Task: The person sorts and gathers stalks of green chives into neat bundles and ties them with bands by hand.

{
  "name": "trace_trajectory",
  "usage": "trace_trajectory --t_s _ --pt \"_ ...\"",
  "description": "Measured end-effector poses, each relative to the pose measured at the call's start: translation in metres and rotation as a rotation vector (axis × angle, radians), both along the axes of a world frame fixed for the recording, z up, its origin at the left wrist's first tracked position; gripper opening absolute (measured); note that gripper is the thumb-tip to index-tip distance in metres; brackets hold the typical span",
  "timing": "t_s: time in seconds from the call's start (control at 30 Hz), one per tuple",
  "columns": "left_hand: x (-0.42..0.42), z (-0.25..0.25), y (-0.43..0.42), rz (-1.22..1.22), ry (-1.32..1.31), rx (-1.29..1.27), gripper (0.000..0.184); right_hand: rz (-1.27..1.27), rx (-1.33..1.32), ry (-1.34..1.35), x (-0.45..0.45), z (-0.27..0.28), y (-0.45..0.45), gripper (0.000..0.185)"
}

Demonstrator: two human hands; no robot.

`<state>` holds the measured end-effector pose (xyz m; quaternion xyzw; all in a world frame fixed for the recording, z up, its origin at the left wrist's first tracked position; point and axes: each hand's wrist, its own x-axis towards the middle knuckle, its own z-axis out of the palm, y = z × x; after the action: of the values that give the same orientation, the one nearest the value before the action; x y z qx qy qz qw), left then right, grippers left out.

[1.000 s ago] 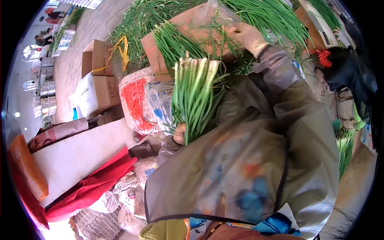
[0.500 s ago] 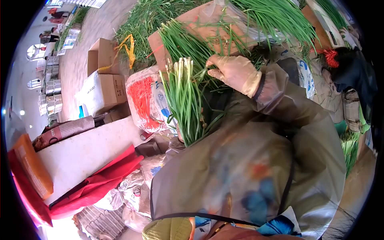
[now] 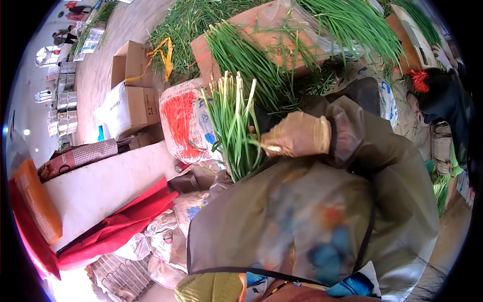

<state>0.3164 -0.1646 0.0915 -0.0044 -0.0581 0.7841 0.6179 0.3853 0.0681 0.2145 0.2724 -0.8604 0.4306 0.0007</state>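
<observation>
A bunch of scallions [image 3: 234, 126] stands upright before my lap, pale root ends up and green leaves down. My left hand is almost wholly hidden behind the leaves; its sleeve [image 3: 221, 183] reaches the bunch's lower part, which it appears to grip. My right hand [image 3: 298, 135], in a thin tan glove, is closed beside the bunch, at its right. From its fingertips sticks the whitish end of a single scallion [image 3: 271, 148]. Just beyond, a loose heap of scallions [image 3: 251, 68] lies on a cardboard sheet [image 3: 297, 50].
Red ties [image 3: 178, 123] lie on a stuffed sack [image 3: 198, 108] left of the bunch. Farther left are an open cardboard box [image 3: 141, 108] and a white board [image 3: 110, 189] with red cloth [image 3: 121, 221]. More greens [image 3: 352, 25] lie ahead. Another person's gloved hand [image 3: 443, 56] shows at far right.
My right hand has come down and nearer to my body from the heap, and a scallion's pale end now shows at its fingertips. The bunch stays in nearly the same place.
</observation>
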Motion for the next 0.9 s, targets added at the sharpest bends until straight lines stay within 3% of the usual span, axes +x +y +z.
trace_trajectory --t_s 0.03,0.07,0.13,0.27,0.3,0.4,0.43,0.47,0.53,0.6,0.67,0.73,0.8,0.83,0.87,0.9 --pt "0.000 0.001 0.001 0.007 0.003 0.001 0.057 0.046 -0.025 -0.072 0.004 0.009 0.004 0.018" --pt "0.000 -0.001 0.001 0.015 0.002 0.003 0.057 0.092 -0.183 -0.320 0.006 0.022 0.013 0.022" --pt "0.000 -0.003 0.004 0.030 -0.006 0.013 0.057 0.167 -0.655 -0.857 0.005 0.061 0.037 0.021" --pt "0.002 -0.006 0.003 0.062 -0.002 0.031 0.059 -0.084 -1.371 -0.724 0.023 0.069 0.073 0.018" --pt "0.002 -0.006 0.004 0.072 0.003 0.035 0.059 -0.085 -1.369 -0.725 0.023 0.066 0.082 0.018" --pt "0.002 0.004 0.009 0.096 0.000 0.064 0.060 0.127 -1.656 -0.246 0.015 0.056 0.117 0.024" --pt "0.004 0.011 0.007 0.096 -0.051 0.064 0.060 -0.004 -1.608 -0.220 0.018 0.051 0.128 0.022" --pt "0.004 0.006 0.000 0.097 -0.052 0.064 0.060 -0.186 -1.361 -0.230 0.018 0.043 0.136 0.017" --pt "0.004 -0.011 -0.013 0.044 -0.105 -0.041 0.061 -0.705 -0.509 -0.802 0.010 0.027 0.135 0.017" --pt "0.007 0.007 0.006 0.149 -0.033 0.019 0.062 -0.762 0.699 -0.149 0.016 -0.040 0.127 0.027" --pt "0.007 0.011 0.014 0.142 0.163 0.122 0.060 -0.678 -0.086 -0.379 -0.002 -0.012 0.097 0.027" --pt "0.012 0.013 0.006 0.129 0.092 0.004 0.062 -0.607 -0.153 -0.358 -0.020 0.005 0.069 0.031" --pt "0.012 0.020 0.008 0.096 0.077 -0.102 0.067 -0.524 0.235 0.013 -0.039 -0.019 0.050 0.034" --pt "0.010 0.020 0.006 0.052 0.143 -0.121 0.071 -0.368 0.248 -0.054 -0.045 -0.026 0.048 0.030" --pt "0.002 0.018 0.008 -0.072 0.009 -0.018 0.075 -0.274 0.038 -0.425 -0.056 -0.037 0.052 0.027" --pt "0.001 0.024 0.007 -0.090 0.044 -0.033 0.076 -0.296 -0.159 -0.441 -0.059 -0.027 0.059 0.025"
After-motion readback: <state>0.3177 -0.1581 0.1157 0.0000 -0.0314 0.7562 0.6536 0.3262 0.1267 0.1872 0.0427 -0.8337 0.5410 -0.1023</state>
